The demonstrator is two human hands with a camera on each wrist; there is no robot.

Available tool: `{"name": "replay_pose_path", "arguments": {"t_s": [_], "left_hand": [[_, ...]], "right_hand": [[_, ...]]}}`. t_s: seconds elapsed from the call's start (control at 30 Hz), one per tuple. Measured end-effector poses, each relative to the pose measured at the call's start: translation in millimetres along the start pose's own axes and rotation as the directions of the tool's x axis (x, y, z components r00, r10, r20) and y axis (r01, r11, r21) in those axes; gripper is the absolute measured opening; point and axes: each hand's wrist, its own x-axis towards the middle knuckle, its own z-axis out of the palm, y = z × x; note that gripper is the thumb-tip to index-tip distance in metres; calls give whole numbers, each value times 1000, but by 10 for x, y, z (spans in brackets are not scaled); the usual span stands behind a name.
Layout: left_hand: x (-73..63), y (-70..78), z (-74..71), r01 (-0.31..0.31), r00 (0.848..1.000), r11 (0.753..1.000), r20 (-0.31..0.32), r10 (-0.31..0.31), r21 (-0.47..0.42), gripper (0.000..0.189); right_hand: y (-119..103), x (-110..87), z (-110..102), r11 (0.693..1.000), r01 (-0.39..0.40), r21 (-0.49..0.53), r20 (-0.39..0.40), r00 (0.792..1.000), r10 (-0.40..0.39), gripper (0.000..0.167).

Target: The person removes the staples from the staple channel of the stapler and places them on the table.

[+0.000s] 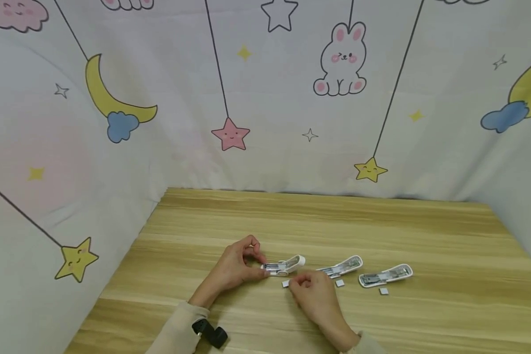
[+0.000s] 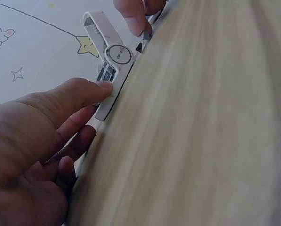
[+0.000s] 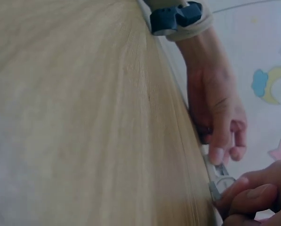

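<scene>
My left hand [image 1: 236,263] grips the near-left end of a small white stapler [image 1: 284,266], thumb on one side and fingers on the other. Its top arm is swung up, showing the metal staple channel. Just to the right, my right hand [image 1: 316,297] pinches a small grey block of staples [image 1: 285,283] at its fingertips, low over the table and beside the stapler. In the left wrist view, the block [image 2: 146,36] is partly covered by the right fingers. The right wrist view shows the block [image 3: 214,190] at the thumb and finger.
Two more opened white staplers lie to the right, one in the middle [image 1: 351,264] partly behind the right hand and one farther out [image 1: 387,275]. A staple block [image 1: 339,283] and another [image 1: 383,291] lie in front of them on the wooden table [image 1: 292,221].
</scene>
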Motion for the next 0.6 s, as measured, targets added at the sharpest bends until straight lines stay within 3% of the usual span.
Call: {"name": "replay_pose_path", "arguments": {"t_s": [0.23,0.43,0.6], "left_hand": [[-24,2,-12,-9,1000,1000,4,9,-8,45],[-25,31,-41,-15,1000,1000,16,15,-9,43],[-21,31,-53,-29,999,1000,34,30,-5,40]], "right_hand": [[10,0,39,999,36,-41,-73,997,-39,8],[7,-18,2,1000,5,10,-63,998,-5,9],[47,-130,-166,1000,-13,10,-53,998,14,12]]}}
